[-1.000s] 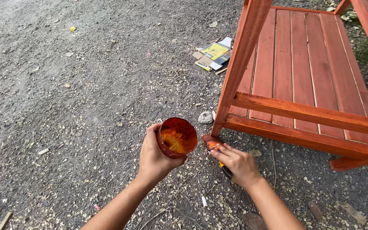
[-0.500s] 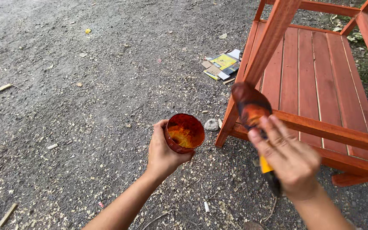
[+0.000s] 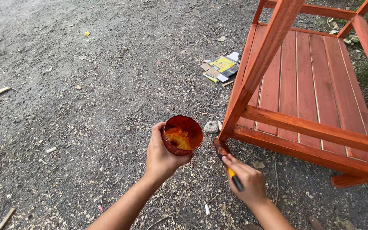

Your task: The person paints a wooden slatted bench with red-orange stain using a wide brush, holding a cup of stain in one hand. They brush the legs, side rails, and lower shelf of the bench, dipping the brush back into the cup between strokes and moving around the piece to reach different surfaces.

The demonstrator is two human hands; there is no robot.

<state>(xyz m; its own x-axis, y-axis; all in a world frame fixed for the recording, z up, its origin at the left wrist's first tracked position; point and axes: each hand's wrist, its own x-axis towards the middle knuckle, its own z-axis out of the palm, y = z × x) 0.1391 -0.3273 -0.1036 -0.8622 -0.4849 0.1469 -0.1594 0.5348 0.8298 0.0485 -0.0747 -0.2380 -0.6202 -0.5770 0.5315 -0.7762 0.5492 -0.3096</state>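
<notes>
Right hand (image 3: 245,181) grips a paintbrush (image 3: 227,161), its stained bristles pressed low against the leg of the red-brown wooden bench frame (image 3: 252,85) just ahead. Beside it, the left hand (image 3: 162,153) wraps around a stain-smeared cup (image 3: 183,135), held upright. Beyond the cup, a small stone (image 3: 211,127) on the gravel (image 3: 86,106).

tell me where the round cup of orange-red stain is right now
In the head view, the round stain-coated cup sits low and centre in the left hand, just left of the red-stained wooden frame's front leg.
</notes>
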